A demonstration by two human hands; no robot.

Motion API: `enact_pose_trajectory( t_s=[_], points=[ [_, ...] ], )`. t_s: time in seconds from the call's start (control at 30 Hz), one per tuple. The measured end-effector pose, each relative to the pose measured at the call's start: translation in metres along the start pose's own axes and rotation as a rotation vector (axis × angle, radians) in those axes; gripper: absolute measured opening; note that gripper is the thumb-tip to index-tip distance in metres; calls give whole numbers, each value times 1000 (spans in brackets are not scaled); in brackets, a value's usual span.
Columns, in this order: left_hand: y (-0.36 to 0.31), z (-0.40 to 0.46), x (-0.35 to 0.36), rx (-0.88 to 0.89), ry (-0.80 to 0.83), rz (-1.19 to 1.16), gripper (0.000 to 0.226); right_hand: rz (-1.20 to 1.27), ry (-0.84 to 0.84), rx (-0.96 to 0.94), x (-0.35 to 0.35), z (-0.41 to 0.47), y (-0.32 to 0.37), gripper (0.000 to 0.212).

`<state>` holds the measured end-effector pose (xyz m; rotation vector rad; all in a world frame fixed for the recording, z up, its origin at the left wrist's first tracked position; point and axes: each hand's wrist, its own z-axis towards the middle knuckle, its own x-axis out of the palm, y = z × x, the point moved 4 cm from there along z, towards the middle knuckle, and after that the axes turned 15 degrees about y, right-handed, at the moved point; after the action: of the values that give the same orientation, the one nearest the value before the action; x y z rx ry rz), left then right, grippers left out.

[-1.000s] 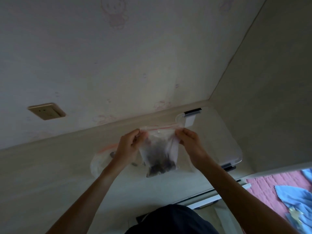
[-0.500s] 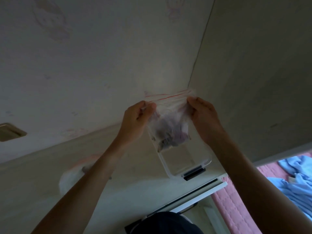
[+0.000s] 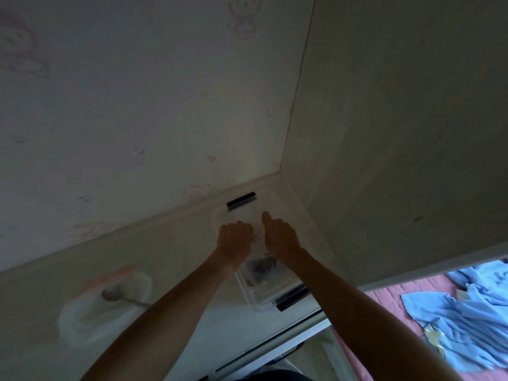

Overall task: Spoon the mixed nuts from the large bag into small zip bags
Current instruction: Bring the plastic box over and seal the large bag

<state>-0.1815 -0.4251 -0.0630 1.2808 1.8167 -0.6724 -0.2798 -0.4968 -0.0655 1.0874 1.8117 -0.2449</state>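
Your pale desk (image 3: 170,243) carries a clear box (image 3: 297,215) far right and a big bag (image 3: 104,303) with a spoon (image 3: 111,294) left.

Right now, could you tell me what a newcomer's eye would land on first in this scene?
Both hands, the left hand and right hand, meet over a clear plastic box in the desk's far corner, lowering a small zip bag of dark nuts into it. At left, a spoon rests in the large bag.

hands: 2, left (image 3: 235,237), right (image 3: 280,235)
box: 1, clear (image 3: 264,294)
box latches: 2, black (image 3: 241,201) (image 3: 292,299)
small bag: 1, in box, nuts inside (image 3: 261,268)
large bag: 1, on table (image 3: 101,306)
spoon: 1, in large bag (image 3: 111,294)
blue cloth: 1 heap (image 3: 461,320)
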Motion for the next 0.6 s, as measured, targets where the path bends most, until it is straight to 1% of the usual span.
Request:
enact_pose_trajectory(
  t_s=[0.07, 0.13, 0.17, 0.23, 0.27, 0.3, 0.37, 0.4, 0.43, 0.47, 0.5, 0.53, 0.6],
  points=[
    [-2, 5, 6, -42, 54, 73, 26, -85, 60, 5, 6, 3, 0, 34],
    [-6, 7, 11, -37, 62, 131, 28, -98, 120, 20, 11, 3, -3, 30],
    [-6, 7, 12, -38, 56, 127, 31, -93, 148, 20, 12, 2, -5, 33],
    [-1, 4, 8, -47, 0, 100, 37, -42, 173, -25, 9, -4, -7, 48],
    [3, 1, 3, -47, -58, 84, 40, -4, 149, -65, 5, -12, -8, 55],
    [7, -1, -7, -30, -143, 55, 41, 21, 85, -117, -4, -22, -11, 59],
    [16, -8, -27, 62, -335, -71, 39, 73, -92, -217, -17, -49, -22, 62],
    [24, -10, -37, 112, -437, -147, 36, 104, -165, -223, -20, -63, -29, 63],
    [32, -10, -47, 143, -518, -202, 34, 156, -223, -192, -22, -77, -39, 63],
    [38, -8, -54, 161, -553, -247, 36, 223, -264, -133, -21, -91, -49, 65],
    [43, -3, -61, 165, -540, -291, 40, 283, -284, -64, -16, -104, -58, 68],
    [47, 5, -64, 148, -480, -346, 46, 343, -276, 16, -8, -115, -65, 73],
    [53, 28, -61, 83, -266, -468, 59, 506, -209, 193, 17, -131, -73, 83]
  ],
)
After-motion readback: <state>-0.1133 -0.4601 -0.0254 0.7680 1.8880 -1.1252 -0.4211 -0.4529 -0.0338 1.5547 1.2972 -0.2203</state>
